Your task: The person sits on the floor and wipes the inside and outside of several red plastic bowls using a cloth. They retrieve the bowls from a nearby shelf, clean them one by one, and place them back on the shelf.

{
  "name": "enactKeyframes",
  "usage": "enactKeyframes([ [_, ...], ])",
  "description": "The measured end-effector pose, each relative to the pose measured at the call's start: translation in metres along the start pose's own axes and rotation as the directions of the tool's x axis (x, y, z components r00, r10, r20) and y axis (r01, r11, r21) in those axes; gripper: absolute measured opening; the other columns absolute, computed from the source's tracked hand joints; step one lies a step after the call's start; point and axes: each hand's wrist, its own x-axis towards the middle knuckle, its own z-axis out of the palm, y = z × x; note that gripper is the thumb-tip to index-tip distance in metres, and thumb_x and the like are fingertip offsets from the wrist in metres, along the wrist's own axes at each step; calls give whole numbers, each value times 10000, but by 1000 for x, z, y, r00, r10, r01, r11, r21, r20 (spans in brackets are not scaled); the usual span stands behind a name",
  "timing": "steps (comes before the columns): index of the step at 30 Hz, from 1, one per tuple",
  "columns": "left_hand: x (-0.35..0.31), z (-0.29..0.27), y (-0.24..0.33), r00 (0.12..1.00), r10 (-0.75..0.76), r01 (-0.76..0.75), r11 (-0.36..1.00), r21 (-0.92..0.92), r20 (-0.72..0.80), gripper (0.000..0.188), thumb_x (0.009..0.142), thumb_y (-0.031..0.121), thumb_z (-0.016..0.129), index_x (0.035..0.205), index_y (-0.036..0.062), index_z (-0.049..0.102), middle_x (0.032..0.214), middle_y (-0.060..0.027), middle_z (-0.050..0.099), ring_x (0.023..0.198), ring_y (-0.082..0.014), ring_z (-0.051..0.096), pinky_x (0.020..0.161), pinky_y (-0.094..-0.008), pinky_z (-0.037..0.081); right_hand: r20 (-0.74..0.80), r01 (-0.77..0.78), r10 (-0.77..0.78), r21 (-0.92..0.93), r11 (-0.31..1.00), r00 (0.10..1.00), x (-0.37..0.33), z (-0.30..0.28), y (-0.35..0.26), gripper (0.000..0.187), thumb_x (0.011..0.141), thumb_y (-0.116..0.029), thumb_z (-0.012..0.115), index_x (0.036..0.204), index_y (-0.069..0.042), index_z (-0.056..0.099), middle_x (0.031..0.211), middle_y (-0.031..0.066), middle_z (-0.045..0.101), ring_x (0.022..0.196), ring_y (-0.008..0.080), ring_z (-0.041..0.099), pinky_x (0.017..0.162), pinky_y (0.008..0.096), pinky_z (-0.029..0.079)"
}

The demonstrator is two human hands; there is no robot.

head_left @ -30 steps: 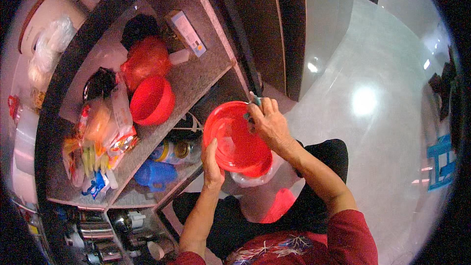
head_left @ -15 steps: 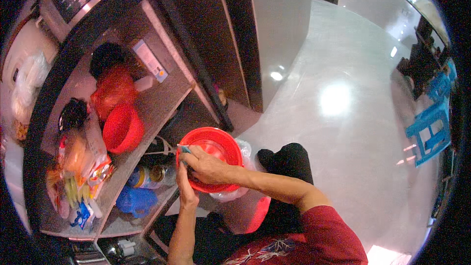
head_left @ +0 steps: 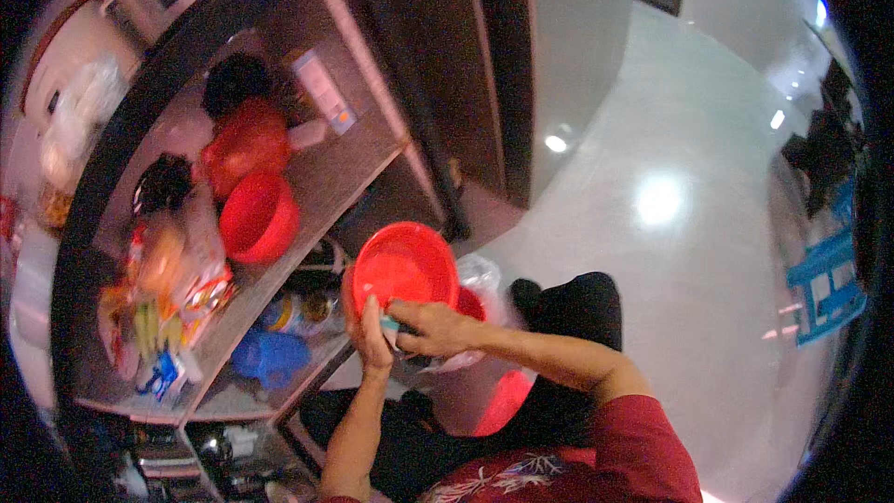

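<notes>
Tilted up in front of me is a red plastic bowl, its open side showing. My left hand grips its near left rim, with the thumb over the edge. My right hand is closed on a small teal-and-white piece at the bowl's near rim; whether it is a sponge or a cloth I cannot tell. Just beneath and to the right, a second red container shows in part, with clear plastic film beside it. The bowl and my hands hide most of it.
An open cabinet shelf on the left holds a red bowl, a red bag and several food packets. Lower down sits a blue bag-like item. A blue plastic stool stands on the pale floor at right.
The red bowl is raised and tilted, and the second red container shows below it. My right hand has moved from over the bowl to its near rim. The whole view has shifted slightly.
</notes>
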Motion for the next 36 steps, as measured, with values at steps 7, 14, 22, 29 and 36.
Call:
enactKeyframes([
  [7,-7,-16,-38,933,-342,360,905,-226,116,510,926,446,342,1283,87,399,1179,-65,506,1036,-197,516,895,-352,428,-500,161,90,438,885,862,15,-22,-19,258,761,-63,538,1017,-42,503,831,92,542,825,205,543,738,349,442],
  [14,-11,10,-9,957,-272,288,924,-250,99,595,932,465,296,1343,36,323,1323,-93,382,1218,-211,361,1028,-343,266,-497,150,-73,118,982,865,20,-7,1,341,747,-86,548,1074,-35,464,860,138,521,829,276,561,759,372,444],
  [22,7,-25,-17,950,-312,303,925,-231,-5,475,913,430,395,1195,58,484,1099,-58,552,999,-181,538,858,-333,437,-220,23,-103,-339,940,970,4,-25,-25,354,688,-116,618,1017,-42,512,994,170,539,975,365,525,764,431,452],
  [29,-8,-27,-24,957,-270,278,957,-79,105,458,893,221,409,1297,8,377,1254,-90,443,1153,-186,413,999,-317,296,-341,51,-375,-678,733,862,22,-12,0,325,765,-181,520,1065,-56,524,1173,167,481,983,307,496,800,393,439],
  [36,-10,-21,-12,995,-103,103,994,29,-1,499,875,169,425,1327,-18,330,1318,-146,402,1218,-231,379,1029,-354,276,-293,-241,50,-664,708,955,0,7,16,181,813,-185,515,925,-44,506,940,149,569,749,333,586,651,411,481],
])
